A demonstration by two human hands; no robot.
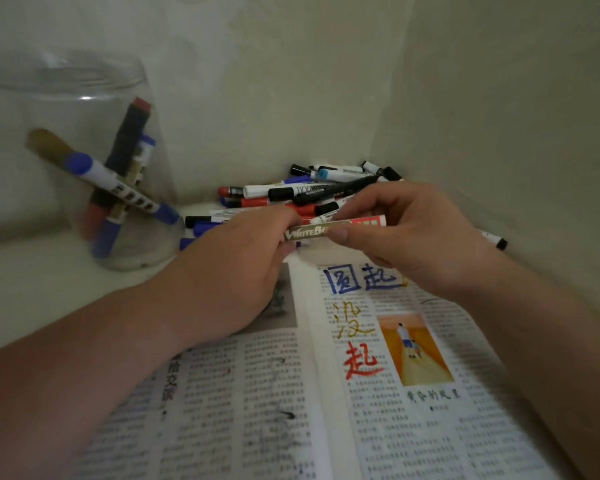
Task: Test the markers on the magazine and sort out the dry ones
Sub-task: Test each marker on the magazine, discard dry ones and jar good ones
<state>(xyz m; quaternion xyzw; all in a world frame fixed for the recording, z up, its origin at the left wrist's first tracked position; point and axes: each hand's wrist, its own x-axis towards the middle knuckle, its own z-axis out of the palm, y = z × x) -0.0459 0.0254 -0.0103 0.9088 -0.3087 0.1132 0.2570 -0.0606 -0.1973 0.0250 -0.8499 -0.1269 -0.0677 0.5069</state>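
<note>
Item: gold whiteboard marker (pixel 312 233), held level above the top edge of the magazine (pixel 378 427).
Left hand (pixel 236 271): fingers curled round the marker's left end.
Right hand (pixel 413 244): thumb and fingers pinching the barrel to the right of its middle.
Magazine: lies open on the white worktop (pixel 32 289); right page bears hand-drawn characters (pixel 357 323) in blue, gold and red.
Pile of markers (pixel 312 195): loose in the corner behind the hands, with black, red and blue caps.
Clear jar (pixel 84 98): far left, upright, several markers leaning inside.
Single black-capped marker (pixel 496 240): by the right wall, apart from the pile.
</note>
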